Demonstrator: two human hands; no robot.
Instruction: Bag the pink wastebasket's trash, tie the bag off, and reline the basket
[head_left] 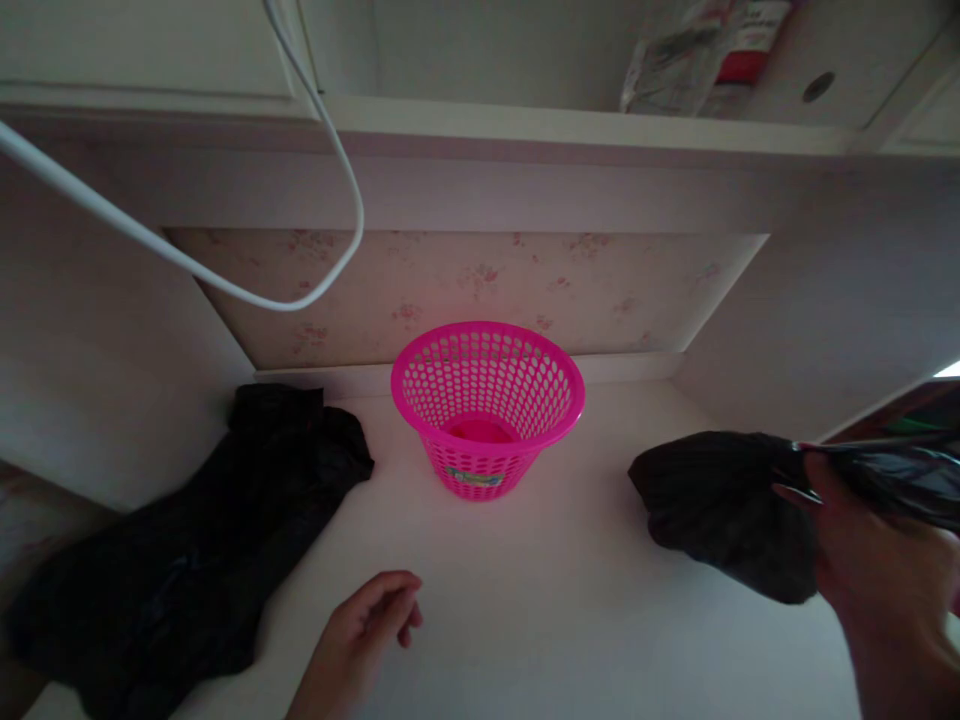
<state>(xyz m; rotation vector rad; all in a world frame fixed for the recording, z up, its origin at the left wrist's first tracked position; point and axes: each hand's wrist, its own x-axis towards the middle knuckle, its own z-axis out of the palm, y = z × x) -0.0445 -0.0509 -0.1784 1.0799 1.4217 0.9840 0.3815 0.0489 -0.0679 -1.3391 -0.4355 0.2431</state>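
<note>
A pink perforated basket (480, 455) stands upright on the white surface (555, 600) near the back wall, with its inside visible. My left hand (371, 635) is in front of it, low in the view, fingers curled loosely and apart from the thumb, holding nothing. At the right, my right hand (862, 540) grips a black plastic bag (727, 510), which bulges out on the left of the fist and stretches past it to the right edge. Another black plastic bag (202, 550) lies crumpled at the left, touched by neither hand.
A white cable (225, 285) loops down at the upper left. Above, an open shelf (570, 128) holds a clear plastic package (671, 65) and a red and white container (750, 45). White side panels (817, 300) border the surface; floral wallpaper (480, 275) covers the back.
</note>
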